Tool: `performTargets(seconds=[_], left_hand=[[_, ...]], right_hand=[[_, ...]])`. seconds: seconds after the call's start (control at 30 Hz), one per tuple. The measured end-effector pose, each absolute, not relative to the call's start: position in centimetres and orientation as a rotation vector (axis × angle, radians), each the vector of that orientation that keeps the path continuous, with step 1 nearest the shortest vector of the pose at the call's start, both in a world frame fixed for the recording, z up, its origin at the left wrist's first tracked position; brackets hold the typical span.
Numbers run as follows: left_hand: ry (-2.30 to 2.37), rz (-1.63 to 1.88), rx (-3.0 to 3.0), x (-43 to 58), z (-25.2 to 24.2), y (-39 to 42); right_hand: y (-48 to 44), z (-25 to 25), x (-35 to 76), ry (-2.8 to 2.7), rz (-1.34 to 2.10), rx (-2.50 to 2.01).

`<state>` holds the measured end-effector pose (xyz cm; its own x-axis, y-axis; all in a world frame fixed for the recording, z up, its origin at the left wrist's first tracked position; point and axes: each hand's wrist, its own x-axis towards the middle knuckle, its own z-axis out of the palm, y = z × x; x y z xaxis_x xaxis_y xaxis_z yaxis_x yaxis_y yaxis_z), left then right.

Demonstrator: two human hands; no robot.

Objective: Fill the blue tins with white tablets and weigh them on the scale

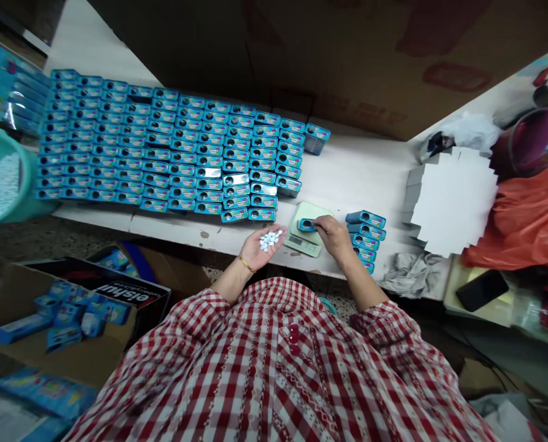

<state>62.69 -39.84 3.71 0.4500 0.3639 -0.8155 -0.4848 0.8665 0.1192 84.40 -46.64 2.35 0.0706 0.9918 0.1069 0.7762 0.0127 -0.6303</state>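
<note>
My left hand (257,250) is palm up in front of the table edge, cupping a small heap of white tablets (269,240). Just right of it, a pale green scale (307,245) bears a small blue tin (306,225) with a dark opening in its top. The closed fingers of my right hand (332,233) are at the right end of this tin and cover part of it. Whether a tablet is also between them cannot be made out. A short column of similar blue tins (366,231) stands to the right of that hand.
Many rows of blue tins (172,153) fill the table's left side. A large cardboard box (324,55) stands behind. White cartons (456,199), crumpled grey cloth (412,274) and a phone (482,290) lie right. At left are a green tub (23,202) of white pieces and an open carton (16,285).
</note>
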Motion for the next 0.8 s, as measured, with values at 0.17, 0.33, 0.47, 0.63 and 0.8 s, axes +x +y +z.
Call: performTargets(seconds=[0.17,0.33,0.47,0.63,0.8], left_hand=[[0.996,0.545,-0.166,61.5,3.9,-40.0],[1.084,0.594,-0.215,59.5,3.6,-40.2],[1.151,0.651,-0.267,58.5,3.6,-40.5],[1.16,0.684,-0.26,58.2,3.5,-40.6],[1.135,0.662,-0.237,58.3,3.7,-40.8]], right_hand=[[-46.1,2.9,87.8,-1.426,0.362,-1.868],[-45.9,2.2,90.7,-1.575,0.519,-2.078],[-45.5,0.9,90.5,-1.72,0.589,-2.167],[-44.2,-1.1,89.1,-1.994,0.66,-2.298],[-43.6,-2.4,88.3,-2.156,0.745,-2.308]])
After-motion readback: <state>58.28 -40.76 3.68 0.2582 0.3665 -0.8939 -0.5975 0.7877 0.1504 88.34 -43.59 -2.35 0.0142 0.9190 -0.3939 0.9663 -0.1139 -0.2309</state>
